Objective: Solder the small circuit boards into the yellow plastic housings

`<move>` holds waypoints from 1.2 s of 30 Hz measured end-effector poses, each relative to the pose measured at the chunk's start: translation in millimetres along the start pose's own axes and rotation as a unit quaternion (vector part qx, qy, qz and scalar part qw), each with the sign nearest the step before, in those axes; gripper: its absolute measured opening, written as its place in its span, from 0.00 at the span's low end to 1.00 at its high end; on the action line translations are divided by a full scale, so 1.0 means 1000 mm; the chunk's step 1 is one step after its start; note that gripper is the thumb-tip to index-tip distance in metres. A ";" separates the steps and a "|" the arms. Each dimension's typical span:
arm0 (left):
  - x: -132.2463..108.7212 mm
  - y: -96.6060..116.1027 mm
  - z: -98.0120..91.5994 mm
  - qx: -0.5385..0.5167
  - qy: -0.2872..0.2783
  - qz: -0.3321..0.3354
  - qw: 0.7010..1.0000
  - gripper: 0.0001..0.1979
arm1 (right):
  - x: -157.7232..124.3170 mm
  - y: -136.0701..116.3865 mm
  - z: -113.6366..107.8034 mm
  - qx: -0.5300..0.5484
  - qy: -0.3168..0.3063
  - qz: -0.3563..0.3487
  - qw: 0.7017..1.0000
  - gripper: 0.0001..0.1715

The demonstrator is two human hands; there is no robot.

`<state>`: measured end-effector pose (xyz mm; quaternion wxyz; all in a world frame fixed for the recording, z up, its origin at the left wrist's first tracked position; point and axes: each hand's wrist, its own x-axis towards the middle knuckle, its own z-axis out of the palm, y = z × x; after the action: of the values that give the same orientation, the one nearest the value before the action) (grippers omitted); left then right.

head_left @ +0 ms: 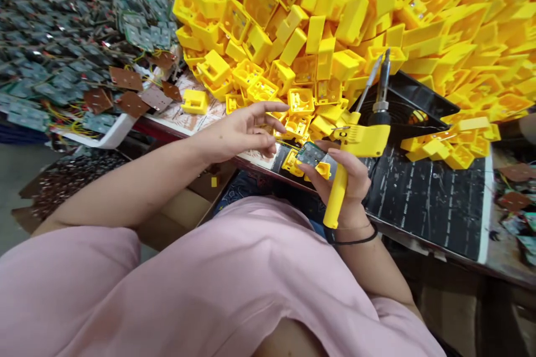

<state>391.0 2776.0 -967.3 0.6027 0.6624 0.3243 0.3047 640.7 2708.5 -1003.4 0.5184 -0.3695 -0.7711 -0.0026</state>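
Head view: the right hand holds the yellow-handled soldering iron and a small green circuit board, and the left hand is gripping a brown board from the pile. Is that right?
Not quite. The head view shows the left hand open and holding nothing, its fingers spread over the yellow plastic housings. The rest stands: the right hand holds the soldering iron and the small green circuit board.

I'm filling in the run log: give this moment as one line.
right hand: holds yellow soldering tool, small green circuit board | left hand: open, fingers spread, over yellow housings | behind: circuit board heap
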 end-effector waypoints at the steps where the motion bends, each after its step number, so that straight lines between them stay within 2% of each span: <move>1: -0.002 -0.001 0.003 0.020 0.033 0.016 0.999 0.31 | 0.000 0.000 0.000 -0.005 -0.007 -0.002 1.000 0.39; 3: -0.005 -0.004 0.009 0.041 0.085 0.032 0.995 0.29 | 0.000 -0.002 0.000 -0.002 -0.003 0.001 1.000 0.38; 5: -0.007 -0.010 0.015 0.000 0.101 0.008 0.995 0.27 | 0.001 -0.005 0.002 0.022 0.015 0.008 1.000 0.37; 8: -0.010 -0.022 0.025 -0.129 0.053 -0.078 0.987 0.26 | 0.003 -0.010 0.006 0.070 0.055 0.009 0.996 0.35; 10: -0.012 -0.026 0.034 -0.168 0.012 -0.094 0.981 0.29 | 0.003 -0.012 0.009 0.072 0.077 0.009 0.994 0.34; 12: -0.014 -0.024 0.043 -0.144 0.008 -0.060 0.988 0.30 | 0.000 -0.014 0.011 0.063 0.075 0.019 0.995 0.35; 14: -0.014 -0.018 0.052 -0.099 0.037 -0.006 0.994 0.28 | -0.002 -0.016 0.014 0.065 0.067 0.032 0.995 0.38; 17: -0.012 -0.011 0.060 -0.065 0.083 0.039 0.994 0.24 | -0.003 -0.018 0.015 0.074 0.103 0.046 0.991 0.40; 19: -0.011 -0.009 0.059 -0.035 0.107 0.055 0.992 0.21 | -0.002 -0.019 0.013 0.071 0.113 0.050 0.990 0.39; 24: -0.006 -0.007 0.048 0.092 0.176 0.127 0.972 0.11 | -0.002 -0.020 0.008 0.047 0.059 0.034 0.997 0.39; 26: -0.003 -0.008 0.048 0.046 0.185 0.107 0.976 0.10 | -0.002 -0.020 0.009 0.048 0.068 0.039 0.996 0.39; 29: 0.003 -0.010 0.056 -0.128 0.185 0.014 0.974 0.13 | -0.003 -0.021 0.012 0.058 0.091 0.037 0.993 0.37; 33: 0.007 -0.010 0.069 -0.305 0.206 -0.063 0.927 0.19 | -0.002 -0.021 0.013 0.012 0.098 0.004 0.995 0.38; 36: 0.009 -0.008 0.076 -0.366 0.222 -0.072 0.901 0.25 | -0.004 -0.015 0.015 -0.076 0.111 -0.042 0.990 0.37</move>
<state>456.5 2738.0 -982.2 0.7352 0.2852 0.3626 0.4967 620.9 2701.4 -1008.0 0.5707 -0.3725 -0.7212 -0.1244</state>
